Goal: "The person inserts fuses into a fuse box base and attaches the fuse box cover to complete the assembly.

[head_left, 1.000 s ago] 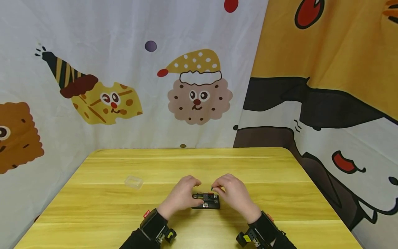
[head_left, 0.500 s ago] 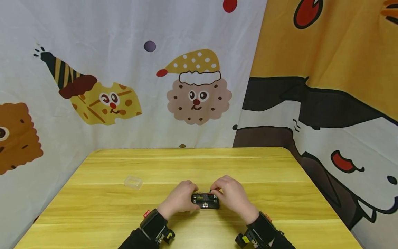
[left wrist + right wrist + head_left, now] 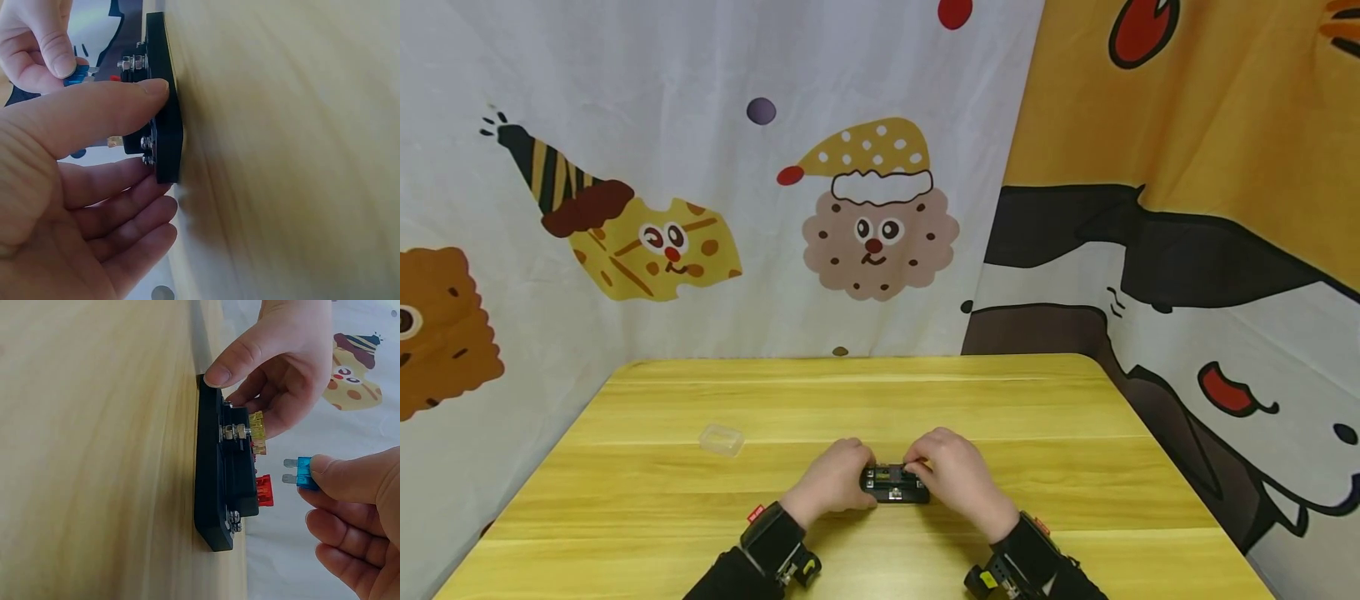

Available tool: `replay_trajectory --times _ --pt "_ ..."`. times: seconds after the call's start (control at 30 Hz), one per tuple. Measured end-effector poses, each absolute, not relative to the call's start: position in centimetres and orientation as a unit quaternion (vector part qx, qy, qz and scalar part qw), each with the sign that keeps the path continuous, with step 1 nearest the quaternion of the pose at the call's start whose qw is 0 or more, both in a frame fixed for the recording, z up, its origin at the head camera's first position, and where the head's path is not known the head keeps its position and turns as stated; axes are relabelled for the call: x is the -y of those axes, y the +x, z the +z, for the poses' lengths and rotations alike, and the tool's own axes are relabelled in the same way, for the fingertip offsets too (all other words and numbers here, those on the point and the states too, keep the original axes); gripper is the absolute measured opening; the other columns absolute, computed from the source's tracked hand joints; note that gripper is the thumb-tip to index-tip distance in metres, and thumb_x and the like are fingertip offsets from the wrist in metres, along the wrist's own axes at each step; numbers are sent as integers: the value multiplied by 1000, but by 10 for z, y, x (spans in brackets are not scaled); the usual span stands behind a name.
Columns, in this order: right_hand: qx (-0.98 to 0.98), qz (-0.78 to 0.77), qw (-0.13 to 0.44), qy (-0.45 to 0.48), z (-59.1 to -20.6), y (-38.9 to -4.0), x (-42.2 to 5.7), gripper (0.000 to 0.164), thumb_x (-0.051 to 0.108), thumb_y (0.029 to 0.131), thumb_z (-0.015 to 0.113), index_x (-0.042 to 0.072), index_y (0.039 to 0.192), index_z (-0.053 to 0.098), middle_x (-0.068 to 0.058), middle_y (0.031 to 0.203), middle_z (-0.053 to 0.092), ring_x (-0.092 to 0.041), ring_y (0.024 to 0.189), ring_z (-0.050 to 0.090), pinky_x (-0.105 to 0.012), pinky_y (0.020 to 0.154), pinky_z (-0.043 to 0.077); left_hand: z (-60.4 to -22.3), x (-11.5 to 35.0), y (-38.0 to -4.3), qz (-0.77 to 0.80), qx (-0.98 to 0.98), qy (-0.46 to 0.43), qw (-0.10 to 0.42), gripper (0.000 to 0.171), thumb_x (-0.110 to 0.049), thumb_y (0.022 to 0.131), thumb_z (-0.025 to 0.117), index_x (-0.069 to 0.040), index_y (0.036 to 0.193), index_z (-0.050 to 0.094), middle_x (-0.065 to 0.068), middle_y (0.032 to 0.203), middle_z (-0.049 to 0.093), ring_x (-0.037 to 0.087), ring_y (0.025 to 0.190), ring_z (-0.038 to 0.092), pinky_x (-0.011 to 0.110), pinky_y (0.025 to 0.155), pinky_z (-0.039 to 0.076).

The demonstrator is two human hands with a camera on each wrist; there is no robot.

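Note:
A black fuse block (image 3: 895, 495) with metal terminal screws lies on the table. My left hand (image 3: 831, 477) grips its left end, thumb on the near edge and fingers at the far side. In the right wrist view, a yellow blade fuse (image 3: 257, 423), a tan one (image 3: 259, 447) and a red one (image 3: 265, 490) stick up from the fuse block. My right hand (image 3: 957, 475) pinches a blue blade fuse (image 3: 305, 473) between thumb and forefinger. Its two metal prongs point at the block, with a gap between them. From the head view, the fingers mostly hide this fuse.
A clear plastic box (image 3: 722, 440) rests on the wooden table (image 3: 1037, 408), left of the hands. Behind the table hangs a cloth backdrop (image 3: 700, 325) with cartoon prints.
My right hand has moved slightly left and closer over the fuse block with the blue fuse. My left thumb has slid off the block's face to its near left edge.

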State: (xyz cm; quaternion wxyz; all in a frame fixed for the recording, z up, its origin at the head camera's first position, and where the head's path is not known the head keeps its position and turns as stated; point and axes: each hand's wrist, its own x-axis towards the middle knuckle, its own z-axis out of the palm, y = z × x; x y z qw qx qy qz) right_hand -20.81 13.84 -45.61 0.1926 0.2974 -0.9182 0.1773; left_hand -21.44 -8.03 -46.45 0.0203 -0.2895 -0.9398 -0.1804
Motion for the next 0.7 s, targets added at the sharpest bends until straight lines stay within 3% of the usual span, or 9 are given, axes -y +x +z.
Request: replay_trajectory --times 0.7 --pt "925 156 171 300 -462 -207 -136 10 18 79 84 20 83 75 9 81 68 -9 77 58 -27 69 51 -466 81 -216 -179 938 -294 23 39 -27 63 91 -8 89 68 -4 84 55 13 77 50 29 72 47"
